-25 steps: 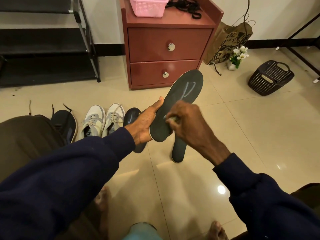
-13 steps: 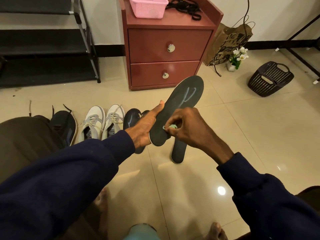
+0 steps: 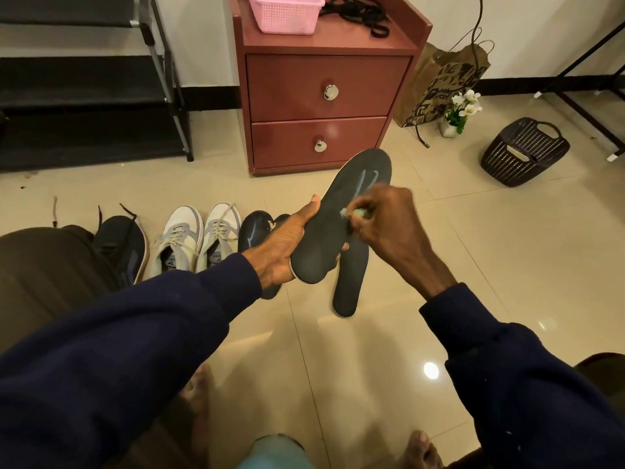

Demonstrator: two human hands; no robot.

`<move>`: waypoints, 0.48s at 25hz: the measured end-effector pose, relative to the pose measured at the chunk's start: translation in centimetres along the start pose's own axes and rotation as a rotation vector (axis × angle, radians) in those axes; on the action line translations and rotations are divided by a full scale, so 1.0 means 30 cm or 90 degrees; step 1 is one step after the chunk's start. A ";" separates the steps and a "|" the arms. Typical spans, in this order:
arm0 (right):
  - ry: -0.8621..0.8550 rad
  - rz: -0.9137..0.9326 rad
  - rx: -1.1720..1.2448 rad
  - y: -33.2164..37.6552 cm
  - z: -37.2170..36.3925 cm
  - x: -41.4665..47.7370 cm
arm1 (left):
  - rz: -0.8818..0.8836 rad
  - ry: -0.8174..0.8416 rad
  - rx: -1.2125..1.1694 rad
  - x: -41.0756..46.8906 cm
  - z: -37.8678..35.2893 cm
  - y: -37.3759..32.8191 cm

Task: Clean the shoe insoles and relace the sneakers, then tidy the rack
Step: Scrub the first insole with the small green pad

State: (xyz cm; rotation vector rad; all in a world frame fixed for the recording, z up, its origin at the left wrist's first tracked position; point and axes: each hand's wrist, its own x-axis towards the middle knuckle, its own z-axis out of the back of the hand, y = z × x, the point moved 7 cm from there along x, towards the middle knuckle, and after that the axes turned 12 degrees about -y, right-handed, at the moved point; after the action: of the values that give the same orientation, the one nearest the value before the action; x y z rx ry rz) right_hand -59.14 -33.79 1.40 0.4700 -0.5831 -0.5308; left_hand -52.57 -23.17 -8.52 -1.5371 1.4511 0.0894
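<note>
My left hand (image 3: 285,247) grips the heel end of a dark insole (image 3: 333,225), which tilts up and away from me. My right hand (image 3: 392,220) holds a small pale green brush (image 3: 353,213) against the insole's middle. Pale streaks mark the insole near its toe. A second insole (image 3: 350,286) lies on the floor right below. Another dark insole (image 3: 252,231) lies partly hidden behind my left hand. A pair of white and grey sneakers (image 3: 194,238) and a dark sneaker (image 3: 121,245) stand in a row on the left. The black shoe rack (image 3: 84,93) stands at the far left.
A red-brown two-drawer cabinet (image 3: 324,96) stands ahead, with a pink basket (image 3: 285,11) and black laces (image 3: 358,15) on top. A paper bag (image 3: 443,86), a small flower pot (image 3: 456,113) and a dark plastic basket (image 3: 524,152) sit to the right. My bare feet rest on the tiled floor.
My right hand has moved the brush up the insole from near the heel toward its middle. The insole has dropped a little lower in my left hand's grip.
</note>
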 end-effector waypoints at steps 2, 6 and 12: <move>-0.118 -0.032 -0.035 -0.045 0.050 0.016 | 0.001 0.008 0.011 -0.010 -0.013 0.001; 0.064 0.013 0.076 0.054 -0.055 -0.082 | 0.003 -0.041 0.015 0.003 0.027 0.010; -0.142 -0.014 -0.033 -0.061 0.046 0.030 | 0.018 0.013 0.012 -0.015 -0.012 0.018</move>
State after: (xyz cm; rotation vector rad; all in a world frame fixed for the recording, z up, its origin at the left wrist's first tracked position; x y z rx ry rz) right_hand -59.96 -36.08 1.76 0.3707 -0.7769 -0.6217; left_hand -53.32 -22.98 -8.36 -1.5069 1.4853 0.0775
